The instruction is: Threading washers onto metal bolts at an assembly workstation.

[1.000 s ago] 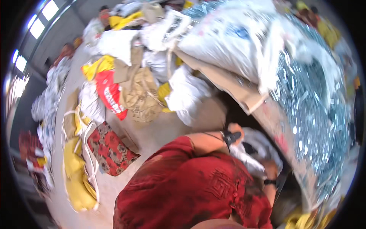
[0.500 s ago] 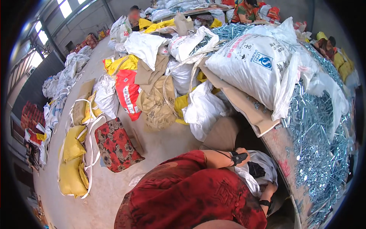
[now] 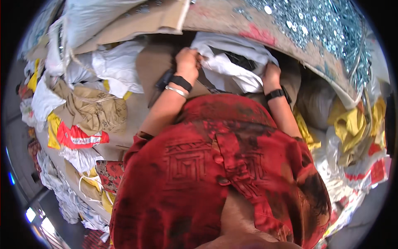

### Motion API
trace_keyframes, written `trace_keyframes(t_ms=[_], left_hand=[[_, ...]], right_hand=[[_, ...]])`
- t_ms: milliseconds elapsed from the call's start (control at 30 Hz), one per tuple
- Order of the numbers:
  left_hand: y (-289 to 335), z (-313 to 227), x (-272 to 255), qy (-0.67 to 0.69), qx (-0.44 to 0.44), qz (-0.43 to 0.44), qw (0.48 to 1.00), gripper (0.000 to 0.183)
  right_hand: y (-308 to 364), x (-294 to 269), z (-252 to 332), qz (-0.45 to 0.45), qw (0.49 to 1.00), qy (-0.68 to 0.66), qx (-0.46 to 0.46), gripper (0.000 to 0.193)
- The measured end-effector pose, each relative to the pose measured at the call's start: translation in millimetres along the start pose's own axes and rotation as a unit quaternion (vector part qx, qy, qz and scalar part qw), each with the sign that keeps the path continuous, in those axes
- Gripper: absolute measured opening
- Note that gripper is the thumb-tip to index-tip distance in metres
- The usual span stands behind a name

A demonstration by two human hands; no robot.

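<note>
A white woven sack [image 3: 238, 78] with its mouth spread wide sits in front of my body, below the table edge. Dark contents [image 3: 242, 61] show inside its mouth, too shadowed to name. My left hand [image 3: 188, 63] is closed on the left part of the sack's rim. On the opposite side, my right hand [image 3: 271, 75] grips the rim, its fingers partly hidden by the cloth. Dark bands circle both wrists, and a silvery bangle is on the left one.
Beyond the sack runs a worn tabletop [image 3: 224, 20], heaped with washers and bolts [image 3: 306, 25] at the right. Cardboard [image 3: 155, 20] under a full white sack [image 3: 93, 18] overhangs at the left. Tan sacks [image 3: 89, 103] and a red bag [image 3: 76, 137] lie left; yellow sacks [image 3: 350, 128] lie right.
My view has swung from the left floor area down to the sack in front of me. Both hands now hold its rim on opposite sides, with the mouth spread.
</note>
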State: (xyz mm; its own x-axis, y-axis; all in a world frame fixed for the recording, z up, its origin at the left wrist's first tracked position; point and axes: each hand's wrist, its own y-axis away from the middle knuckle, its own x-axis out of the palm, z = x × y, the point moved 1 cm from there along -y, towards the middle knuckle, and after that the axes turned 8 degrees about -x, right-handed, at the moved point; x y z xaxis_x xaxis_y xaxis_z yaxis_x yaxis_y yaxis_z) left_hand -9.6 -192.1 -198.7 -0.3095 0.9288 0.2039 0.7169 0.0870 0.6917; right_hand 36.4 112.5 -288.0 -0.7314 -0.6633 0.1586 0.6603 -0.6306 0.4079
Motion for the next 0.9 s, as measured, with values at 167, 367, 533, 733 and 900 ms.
trace_keyframes(t_ms=[167, 367, 533, 733, 900], left_hand=[[-16.3, -1.6, 19.3, 0.157, -0.045, 0.11, 0.98, 0.014], [68.1, -37.5, 20.3, 0.111, -0.07, 0.204, 0.97, 0.015], [86.7, -49.4, 14.8, 0.127, -0.056, 0.202, 0.969, 0.027], [87.3, -66.5, 17.7, 0.114, -0.035, 0.18, 0.976, 0.031], [77.5, -65.5, 20.0, 0.12, 0.0, 0.193, 0.974, 0.042]], right_hand=[[23.6, -11.7, 45.4, -0.033, 0.995, -0.081, 0.041, 0.029], [22.4, -36.0, 58.0, 0.069, 0.979, -0.187, 0.028, 0.029], [53.4, 12.7, 105.3, 0.058, 0.983, -0.156, -0.076, 0.04], [49.7, 14.4, 115.8, 0.042, 0.978, -0.183, -0.092, 0.048], [51.7, 11.5, 113.4, 0.07, 0.972, -0.219, -0.052, 0.049]])
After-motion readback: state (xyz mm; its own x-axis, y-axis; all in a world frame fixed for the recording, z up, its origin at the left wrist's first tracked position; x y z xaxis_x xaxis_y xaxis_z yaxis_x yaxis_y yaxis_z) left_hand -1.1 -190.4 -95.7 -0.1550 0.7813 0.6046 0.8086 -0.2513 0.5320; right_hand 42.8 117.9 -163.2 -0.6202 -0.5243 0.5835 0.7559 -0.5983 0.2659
